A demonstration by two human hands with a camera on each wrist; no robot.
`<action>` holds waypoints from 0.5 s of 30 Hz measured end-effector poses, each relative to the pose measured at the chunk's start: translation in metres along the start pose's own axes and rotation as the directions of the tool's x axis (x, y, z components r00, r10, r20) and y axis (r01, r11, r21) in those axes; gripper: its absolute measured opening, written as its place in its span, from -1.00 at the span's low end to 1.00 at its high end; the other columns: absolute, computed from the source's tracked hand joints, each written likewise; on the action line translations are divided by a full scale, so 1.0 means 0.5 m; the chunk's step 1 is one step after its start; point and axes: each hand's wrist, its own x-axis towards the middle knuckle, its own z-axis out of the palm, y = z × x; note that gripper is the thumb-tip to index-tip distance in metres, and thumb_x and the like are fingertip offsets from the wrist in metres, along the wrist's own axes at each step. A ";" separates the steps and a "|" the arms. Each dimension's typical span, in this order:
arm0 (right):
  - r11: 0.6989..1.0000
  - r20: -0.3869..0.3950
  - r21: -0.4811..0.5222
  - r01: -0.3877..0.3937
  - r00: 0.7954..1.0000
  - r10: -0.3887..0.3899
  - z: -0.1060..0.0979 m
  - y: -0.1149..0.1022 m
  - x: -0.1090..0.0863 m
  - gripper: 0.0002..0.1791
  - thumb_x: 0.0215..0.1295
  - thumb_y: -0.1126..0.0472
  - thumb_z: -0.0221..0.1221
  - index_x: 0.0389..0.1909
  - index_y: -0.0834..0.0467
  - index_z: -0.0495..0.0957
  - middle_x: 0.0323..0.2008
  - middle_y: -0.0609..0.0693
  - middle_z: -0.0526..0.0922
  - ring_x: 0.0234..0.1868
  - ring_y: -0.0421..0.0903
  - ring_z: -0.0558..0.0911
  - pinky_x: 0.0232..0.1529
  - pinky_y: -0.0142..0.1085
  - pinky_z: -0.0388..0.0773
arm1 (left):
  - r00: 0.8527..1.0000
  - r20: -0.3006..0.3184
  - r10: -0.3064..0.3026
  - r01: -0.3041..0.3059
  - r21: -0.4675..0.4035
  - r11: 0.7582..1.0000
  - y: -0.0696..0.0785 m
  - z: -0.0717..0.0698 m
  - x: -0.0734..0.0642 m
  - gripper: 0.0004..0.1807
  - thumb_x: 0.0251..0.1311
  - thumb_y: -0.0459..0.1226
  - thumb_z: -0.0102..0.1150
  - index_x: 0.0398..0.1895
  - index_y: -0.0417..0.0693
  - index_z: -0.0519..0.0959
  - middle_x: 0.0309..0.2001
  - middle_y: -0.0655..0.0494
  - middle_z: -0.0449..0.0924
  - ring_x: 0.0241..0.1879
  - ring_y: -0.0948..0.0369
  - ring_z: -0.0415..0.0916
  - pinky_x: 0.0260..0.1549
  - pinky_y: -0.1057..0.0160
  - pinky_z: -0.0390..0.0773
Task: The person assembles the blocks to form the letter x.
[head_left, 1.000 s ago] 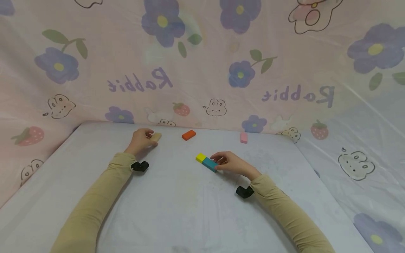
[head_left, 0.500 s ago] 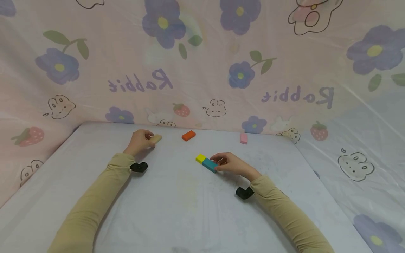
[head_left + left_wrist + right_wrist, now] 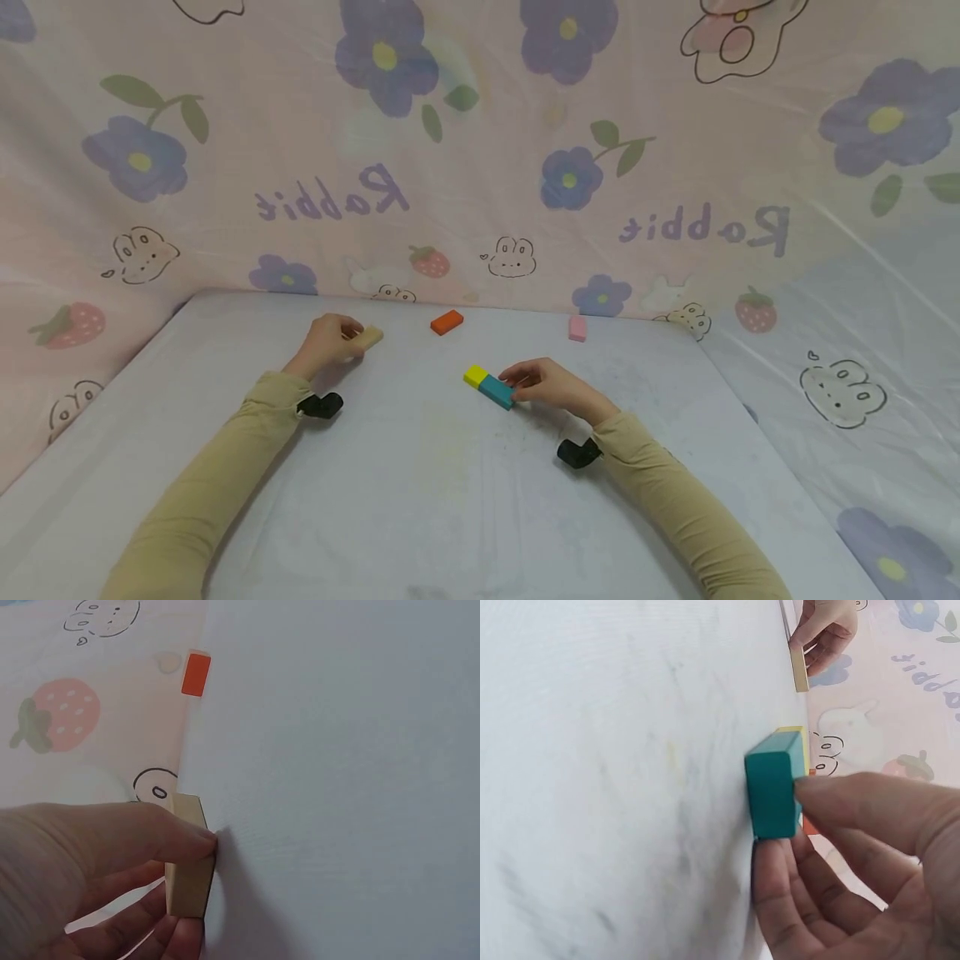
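My left hand (image 3: 324, 343) pinches a natural-wood block (image 3: 370, 337) between thumb and fingers, toward the back left of the table. In the left wrist view the thumb crosses the face of this wooden block (image 3: 189, 889), and the fingers lie behind it. My right hand (image 3: 553, 387) holds the near end of a teal block (image 3: 496, 391), thumb on one side and fingertips on another. End to end with the teal block lies a yellow block (image 3: 475, 377), farther from the hand. The right wrist view shows the teal block's end face (image 3: 771, 795), with the yellow one mostly hidden behind it.
An orange block (image 3: 447, 322) lies near the back edge, right of the wooden block. Farther right is a pink block (image 3: 577, 328). The white table (image 3: 420, 483) meets a patterned curtain (image 3: 480, 167) at the back and sides.
The left hand has drawn back slightly toward the person, and the wooden block has shifted a little nearer with it. The right hand and the teal and yellow blocks have hardly moved.
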 end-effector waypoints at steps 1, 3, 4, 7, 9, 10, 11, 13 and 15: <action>1.000 0.001 0.000 0.001 1.000 -0.001 0.000 0.001 0.000 -0.61 0.25 0.36 0.20 0.12 0.26 0.53 -0.02 0.13 0.60 -0.07 0.00 0.54 -0.02 -0.21 0.46 | 1.000 0.005 0.004 -0.004 0.001 1.000 0.001 0.000 -0.003 -0.51 -0.11 -0.43 0.31 0.00 -0.41 0.54 -0.12 -0.28 0.57 -0.11 -0.09 0.49 -0.08 0.03 0.46; 1.000 0.003 0.005 -0.001 1.000 0.001 -0.001 0.001 0.000 -0.61 0.25 0.35 0.20 0.11 0.23 0.54 -0.03 0.10 0.60 -0.06 -0.02 0.55 -0.01 -0.20 0.46 | 1.000 0.013 0.008 -0.008 0.001 1.000 0.003 0.000 -0.009 -0.51 -0.13 -0.43 0.31 -0.01 -0.40 0.55 -0.13 -0.27 0.58 -0.12 -0.09 0.50 -0.10 0.05 0.48; 1.000 0.005 0.010 -0.004 1.000 0.004 -0.001 0.002 0.000 -0.62 0.25 0.34 0.20 0.11 0.22 0.55 -0.03 0.09 0.60 -0.05 -0.02 0.55 -0.01 -0.19 0.46 | 1.000 0.017 0.016 -0.016 0.006 1.000 0.004 -0.001 -0.012 -0.52 -0.13 -0.43 0.31 -0.02 -0.40 0.56 -0.13 -0.26 0.58 -0.12 -0.09 0.50 -0.11 0.05 0.49; 1.000 0.008 0.021 -0.013 1.000 0.013 -0.001 0.003 0.001 -0.62 0.25 0.33 0.20 0.11 0.19 0.55 -0.02 0.07 0.60 -0.05 -0.03 0.55 0.00 -0.18 0.45 | 0.999 0.035 0.030 -0.031 0.016 0.999 0.005 -0.001 -0.020 -0.52 -0.15 -0.43 0.32 -0.04 -0.39 0.57 -0.15 -0.24 0.58 -0.15 -0.06 0.51 -0.17 0.10 0.51; 1.000 0.010 0.024 -0.017 1.000 0.017 -0.001 0.002 0.002 -0.61 0.25 0.34 0.21 0.11 0.19 0.55 -0.01 0.07 0.60 -0.04 -0.03 0.55 0.01 -0.18 0.46 | 0.998 0.045 0.038 -0.040 0.024 0.999 0.005 -0.003 -0.025 -0.52 -0.17 -0.43 0.32 -0.05 -0.38 0.59 -0.16 -0.22 0.59 -0.17 -0.05 0.52 -0.19 0.12 0.51; 1.000 0.011 0.024 -0.019 1.000 0.019 -0.001 0.002 0.003 -0.61 0.25 0.34 0.21 0.11 0.19 0.55 -0.01 0.07 0.60 -0.04 -0.04 0.55 0.01 -0.18 0.46 | 0.998 0.050 0.042 -0.044 0.023 0.999 0.006 -0.004 -0.028 -0.52 -0.18 -0.43 0.33 -0.05 -0.38 0.59 -0.16 -0.22 0.59 -0.17 -0.04 0.52 -0.19 0.12 0.51; 0.999 0.011 0.025 -0.021 1.000 0.021 -0.001 0.002 0.003 -0.61 0.25 0.34 0.21 0.11 0.19 0.55 -0.01 0.07 0.60 -0.04 -0.04 0.55 0.02 -0.18 0.46 | 0.998 0.054 0.041 -0.042 0.021 0.999 0.007 -0.004 -0.030 -0.52 -0.18 -0.43 0.33 -0.05 -0.37 0.59 -0.15 -0.21 0.59 -0.17 -0.03 0.52 -0.19 0.13 0.51; 0.999 0.010 0.025 -0.026 1.000 0.026 -0.002 0.001 0.003 -0.61 0.25 0.35 0.21 0.11 0.19 0.55 -0.01 0.06 0.60 -0.03 -0.05 0.55 0.02 -0.18 0.46 | 0.997 0.058 0.045 -0.046 0.009 0.999 0.012 -0.005 -0.036 -0.51 -0.19 -0.42 0.34 -0.04 -0.36 0.60 -0.14 -0.22 0.59 -0.17 -0.03 0.53 -0.18 0.12 0.51; 0.999 0.011 0.021 -0.025 1.000 0.025 -0.003 0.000 0.003 -0.61 0.25 0.36 0.20 0.11 0.20 0.55 -0.01 0.06 0.60 -0.02 -0.04 0.55 0.02 -0.18 0.46 | 0.997 0.059 0.045 -0.045 -0.010 0.999 0.018 -0.005 -0.042 -0.50 -0.18 -0.42 0.36 -0.03 -0.35 0.60 -0.13 -0.22 0.59 -0.17 -0.03 0.53 -0.18 0.12 0.52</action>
